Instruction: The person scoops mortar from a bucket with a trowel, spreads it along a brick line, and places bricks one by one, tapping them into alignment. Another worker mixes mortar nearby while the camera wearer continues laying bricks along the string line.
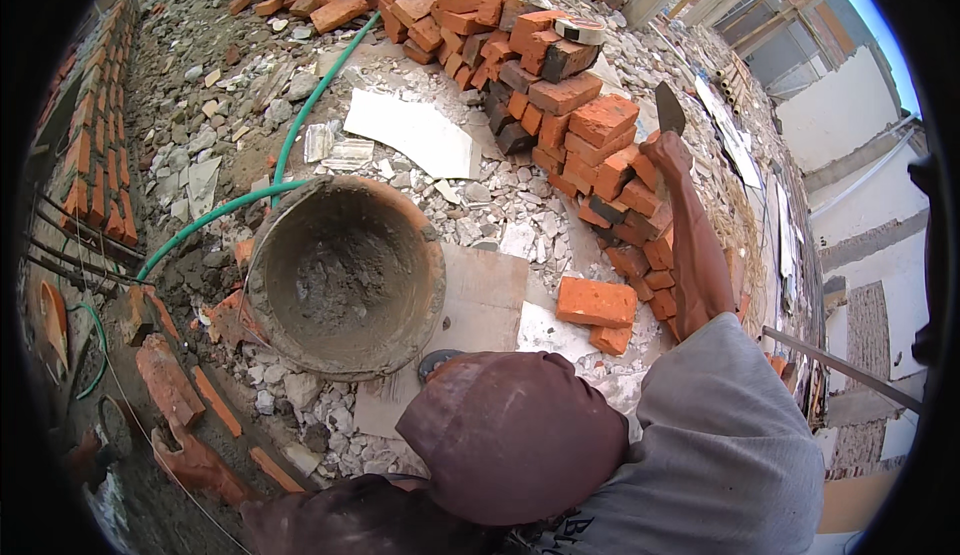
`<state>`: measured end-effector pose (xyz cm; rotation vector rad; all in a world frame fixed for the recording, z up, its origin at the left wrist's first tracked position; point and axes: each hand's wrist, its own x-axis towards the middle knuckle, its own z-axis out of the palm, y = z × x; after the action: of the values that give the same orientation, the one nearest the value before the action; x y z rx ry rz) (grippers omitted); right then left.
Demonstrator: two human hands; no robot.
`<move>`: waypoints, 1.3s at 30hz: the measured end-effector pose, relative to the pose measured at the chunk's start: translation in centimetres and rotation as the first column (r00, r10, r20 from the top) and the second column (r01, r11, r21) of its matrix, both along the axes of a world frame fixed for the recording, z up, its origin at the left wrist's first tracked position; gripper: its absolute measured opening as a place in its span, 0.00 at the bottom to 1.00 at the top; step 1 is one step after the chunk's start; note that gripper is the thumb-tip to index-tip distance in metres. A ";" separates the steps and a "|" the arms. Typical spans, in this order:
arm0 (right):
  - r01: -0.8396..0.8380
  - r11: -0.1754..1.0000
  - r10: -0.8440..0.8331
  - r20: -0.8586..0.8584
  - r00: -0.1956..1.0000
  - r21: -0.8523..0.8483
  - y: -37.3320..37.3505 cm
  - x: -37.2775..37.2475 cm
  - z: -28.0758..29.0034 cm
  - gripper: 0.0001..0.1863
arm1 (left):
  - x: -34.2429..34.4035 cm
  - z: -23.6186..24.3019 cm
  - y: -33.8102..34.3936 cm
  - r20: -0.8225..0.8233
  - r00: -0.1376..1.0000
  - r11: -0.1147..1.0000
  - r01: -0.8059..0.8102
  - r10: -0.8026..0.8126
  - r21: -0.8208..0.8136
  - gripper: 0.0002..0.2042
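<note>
My right hand (669, 152) grips a trowel (670, 108), its dark blade raised over stacked orange and blackened bricks (590, 125). My left hand (195, 460), low at the left, has its fingers curled at the end of a brick (168, 380) lying along a mortared row of bricks (218, 400). Between my hands stands a round tub (345, 275) caked with grey mortar, wet mortar inside it. Two loose bricks (595, 305) lie right of the tub. A maroon cloth shape (510, 435), apparently my knee, fills the lower middle.
A green hose (320, 95) runs behind the tub across rubble (210, 115). White board pieces (410, 130) lie among it. A low brick wall (105, 140) with rebar is at the left. A metal bar (850, 363) and broken white walls (840, 115) stand at the right.
</note>
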<state>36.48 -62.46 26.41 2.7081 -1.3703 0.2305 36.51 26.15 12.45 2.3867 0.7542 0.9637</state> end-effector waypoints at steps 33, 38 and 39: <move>-0.464 -0.243 0.864 0.408 0.297 0.852 52.0 -0.7 -1.9 0.21 | -12.3 3.9 -0.6 0.311 0.951 0.450 0.275 0.007 -0.850 0.40; -0.469 -0.202 0.875 0.374 0.308 0.860 50.8 -1.6 -2.4 0.21 | -12.0 2.3 5.4 0.071 0.986 0.427 0.129 -0.148 -0.895 0.32; -0.459 -0.208 0.869 0.378 0.319 0.864 50.9 -1.8 -2.3 0.21 | -11.8 2.0 5.7 0.051 0.980 0.433 0.131 -0.191 -0.892 0.30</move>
<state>34.70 -11.59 24.09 3.6122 0.8275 -1.4916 24.69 31.89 14.40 1.4629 0.7638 0.2386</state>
